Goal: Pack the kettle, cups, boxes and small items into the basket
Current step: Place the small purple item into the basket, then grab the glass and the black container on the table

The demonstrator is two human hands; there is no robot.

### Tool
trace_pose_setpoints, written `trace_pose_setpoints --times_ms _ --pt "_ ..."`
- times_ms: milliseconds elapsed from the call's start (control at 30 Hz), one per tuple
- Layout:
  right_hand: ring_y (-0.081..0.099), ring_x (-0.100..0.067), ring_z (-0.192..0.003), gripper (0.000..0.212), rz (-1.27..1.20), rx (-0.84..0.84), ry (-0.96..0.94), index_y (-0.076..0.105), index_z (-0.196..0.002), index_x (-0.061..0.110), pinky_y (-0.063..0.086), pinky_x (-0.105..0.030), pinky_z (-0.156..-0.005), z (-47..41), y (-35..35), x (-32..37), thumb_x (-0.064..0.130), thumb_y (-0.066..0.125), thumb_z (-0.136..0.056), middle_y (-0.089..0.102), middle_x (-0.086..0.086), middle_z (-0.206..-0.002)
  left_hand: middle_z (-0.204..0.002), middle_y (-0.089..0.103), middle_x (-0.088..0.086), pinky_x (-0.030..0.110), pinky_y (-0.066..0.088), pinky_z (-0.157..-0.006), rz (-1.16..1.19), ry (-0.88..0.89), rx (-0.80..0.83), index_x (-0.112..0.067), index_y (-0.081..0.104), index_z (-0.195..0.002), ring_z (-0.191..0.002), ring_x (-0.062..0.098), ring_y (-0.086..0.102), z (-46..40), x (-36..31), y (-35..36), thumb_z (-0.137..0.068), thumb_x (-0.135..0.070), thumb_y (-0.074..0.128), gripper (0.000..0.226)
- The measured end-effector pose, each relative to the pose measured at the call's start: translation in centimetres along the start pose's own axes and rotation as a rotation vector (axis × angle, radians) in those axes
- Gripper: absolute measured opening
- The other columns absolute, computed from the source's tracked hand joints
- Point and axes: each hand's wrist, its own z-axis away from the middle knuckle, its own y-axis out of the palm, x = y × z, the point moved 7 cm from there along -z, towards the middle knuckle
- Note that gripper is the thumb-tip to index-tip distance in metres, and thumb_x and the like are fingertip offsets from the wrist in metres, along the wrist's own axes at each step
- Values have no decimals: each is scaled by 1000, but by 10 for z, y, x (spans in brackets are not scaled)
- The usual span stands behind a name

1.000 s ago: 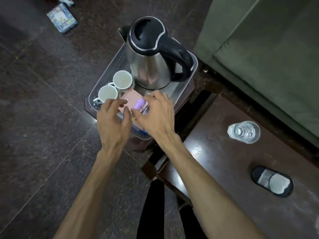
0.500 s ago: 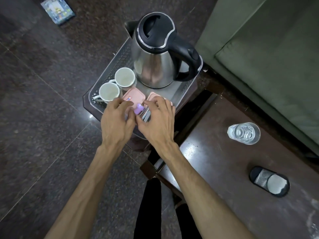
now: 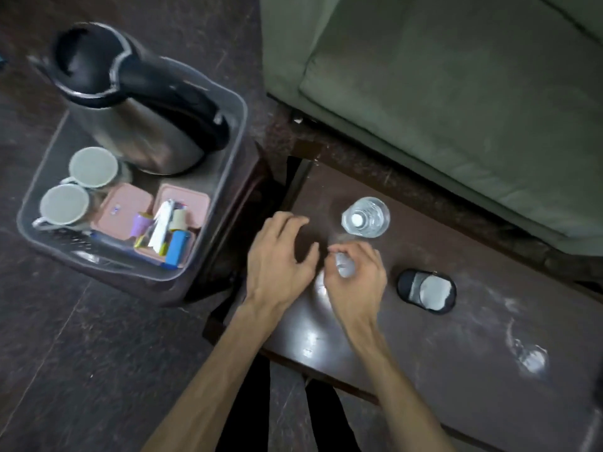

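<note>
1. The basket (image 3: 239, 125), a clear plastic tub, is the landmark; it stands on a low dark stand, left of the dark wooden worktop (image 3: 424, 337).
2. Inside the basket: the steel kettle (image 3: 137, 102) fills the far half; two white cups (image 3: 78, 187) stand at its near-left side; two pink boxes (image 3: 156, 203) lie flat at the near side; small items (image 3: 160, 230), among them a purple-capped piece, sachets and a blue tube, are heaped on and between the boxes.
3. Right of the basket, over the worktop, is the left hand (image 3: 280, 256); its grip is spread loosely, the fingers bent and holding nothing.
4. Further right, the right hand (image 3: 355, 272) has its grip curled round a small pale object; blur hides what it is.
5. Just beyond the right hand, a clear water bottle (image 3: 365, 216) stands upright; a dark oval object with a pale patch (image 3: 425, 293) lies further right from the basket.
6. By the look of it, packing is nearly done.
7. Risks, as I judge them: the small pale object could slip from so light a hold on the way to the basket; dropped onto the heap, it may tip the loose sachets; a careless reach could knock over the bottle, or catch the kettle's handle, which stands close to the basket's right wall.
</note>
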Motion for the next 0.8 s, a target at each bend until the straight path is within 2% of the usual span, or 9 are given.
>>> trace_pose_setpoints --times_ms 133,200,300,400,467,633,800 --pt "66 -33 -99 31 199 -101 33 78 -106 13 48 -45 -95 -15 -59 -69 7 81 -76 73 -6 -107 -149 51 9 45 46 -113 -28 -76 247 -11 51 -147 -136 30 50 -18 -40 70 -75 -40 85 85" --pt "61 -35 -115 50 304 -109 93 72 -121 14 43 -48 -101 -19 -79 -101 18 85 -73 68 -9 -124 -159 38 10 45 39 -118 -52 -107 309 -10 36 -157 -147 29 38 -28 -51 96 -72 -44 87 105" --pt "43 -34 -143 85 431 0 249 54 -143 15 32 -54 -114 -22 -92 -149 42 88 -70 49 -12 -153 -163 30 13 48 37 -121 -109 -142 336 -8 25 -161 -151 31 32 -42 -60 124 -69 -48 90 119" --pt "26 -35 -154 112 478 136 378 34 -157 15 23 -58 -121 -21 -92 -185 53 90 -67 30 -16 -167 -162 31 11 47 38 -120 -180 -161 369 -9 21 -161 -149 30 33 -47 -61 145 -69 -49 91 122" --pt "25 -36 -156 116 465 199 432 28 -160 14 23 -58 -121 -20 -90 -202 50 91 -68 27 -17 -168 -159 34 11 46 41 -119 -222 -168 375 -9 23 -161 -145 30 37 -46 -62 155 -70 -48 91 120" --pt "49 -34 -139 106 292 200 433 33 -157 17 50 -50 -110 -17 -89 -219 31 92 -70 49 -13 -152 -149 40 14 47 49 -110 -298 -161 290 -4 31 -157 -136 32 44 -49 -66 163 -73 -43 91 110" --pt "50 -32 -136 105 237 163 387 35 -155 18 53 -48 -100 -17 -91 -216 35 90 -68 54 -11 -146 -136 48 16 45 53 -103 -313 -158 253 -4 49 -142 -125 34 50 -54 -69 164 -67 -39 93 94"
